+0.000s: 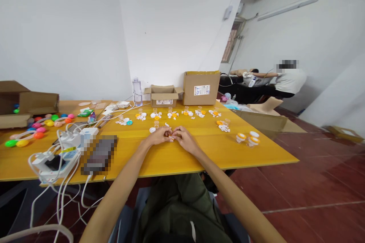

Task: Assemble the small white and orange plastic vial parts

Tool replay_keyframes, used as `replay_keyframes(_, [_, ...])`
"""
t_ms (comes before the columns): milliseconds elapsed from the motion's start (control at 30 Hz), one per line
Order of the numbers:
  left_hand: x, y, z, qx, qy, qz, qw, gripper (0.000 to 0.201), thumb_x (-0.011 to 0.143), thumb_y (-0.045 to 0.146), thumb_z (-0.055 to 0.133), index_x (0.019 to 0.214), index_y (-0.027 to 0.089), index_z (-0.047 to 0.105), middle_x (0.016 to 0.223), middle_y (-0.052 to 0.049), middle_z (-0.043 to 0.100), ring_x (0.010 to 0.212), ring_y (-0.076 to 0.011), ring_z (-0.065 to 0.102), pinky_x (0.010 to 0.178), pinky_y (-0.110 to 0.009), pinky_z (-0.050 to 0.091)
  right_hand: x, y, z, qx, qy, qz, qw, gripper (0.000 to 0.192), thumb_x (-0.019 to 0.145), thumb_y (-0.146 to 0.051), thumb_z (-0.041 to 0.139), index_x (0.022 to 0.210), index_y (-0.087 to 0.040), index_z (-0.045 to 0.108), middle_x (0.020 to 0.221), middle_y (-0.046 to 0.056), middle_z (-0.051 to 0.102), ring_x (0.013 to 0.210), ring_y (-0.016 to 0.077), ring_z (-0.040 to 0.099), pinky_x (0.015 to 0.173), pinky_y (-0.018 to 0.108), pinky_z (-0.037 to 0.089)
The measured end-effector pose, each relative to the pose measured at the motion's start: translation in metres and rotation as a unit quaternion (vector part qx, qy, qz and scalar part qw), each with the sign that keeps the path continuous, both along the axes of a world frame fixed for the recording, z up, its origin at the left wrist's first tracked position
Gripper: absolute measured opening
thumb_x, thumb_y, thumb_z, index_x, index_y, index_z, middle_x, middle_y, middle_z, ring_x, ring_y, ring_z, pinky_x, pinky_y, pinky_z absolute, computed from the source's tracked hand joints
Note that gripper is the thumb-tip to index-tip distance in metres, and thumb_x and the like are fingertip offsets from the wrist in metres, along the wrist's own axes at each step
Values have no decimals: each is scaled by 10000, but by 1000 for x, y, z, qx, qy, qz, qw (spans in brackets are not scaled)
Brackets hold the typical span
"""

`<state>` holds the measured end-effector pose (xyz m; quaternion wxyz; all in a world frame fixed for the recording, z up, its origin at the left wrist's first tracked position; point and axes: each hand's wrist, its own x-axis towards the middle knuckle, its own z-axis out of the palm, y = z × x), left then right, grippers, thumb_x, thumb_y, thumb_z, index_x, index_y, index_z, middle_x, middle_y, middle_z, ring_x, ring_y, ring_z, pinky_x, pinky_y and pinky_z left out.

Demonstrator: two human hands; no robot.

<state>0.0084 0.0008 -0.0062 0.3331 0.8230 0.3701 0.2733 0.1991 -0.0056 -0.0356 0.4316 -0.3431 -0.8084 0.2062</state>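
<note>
We work seated at the yellow table [176,155] with both hands meeting above its middle. Our left hand [159,136] and right hand [184,138] are closed fingertip to fingertip on a small white part [171,136]; it is too small to tell its exact form. The part sits between the two hands, just above the tabletop, near the front of the parts layout.

Status of the work, as a judgement:
- Finished-looking units: three small caps with orange and white tops [247,138] stand grouped to the right, apart from the rest.
- Pending: a row of small piles of white and orange pieces [173,114] lies beyond the hands, each pile loose. A pile with a teal ring [125,122] lies to the left.

Most piles appear unassembled, so we judge the work to be at an early stage

Two cardboard boxes [182,92] stand at the far edge
</note>
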Motion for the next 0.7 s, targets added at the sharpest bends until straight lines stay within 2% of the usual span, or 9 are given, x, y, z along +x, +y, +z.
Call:
replay_keyframes(300, [-1,2,-1,2,6,-2,1000,185,751,310,708,802,182,586,731,39,518,704,-127,489,672,-255,405,1,0,-2,25,-15,-10,1000,162,844,-110,617,795,-235,709,966,42,621,958,193,605,883,346,487])
replay_keyframes(700, [0,2,-1,3,-2,4,1000,179,741,284,716,787,185,574,713,47,508,682,-122,483,663,-254,399,-1,-1,-1,37,-13,-39,998,190,824,-88,600,769,-241,698,938,35,629,929,191,618,858,340,503])
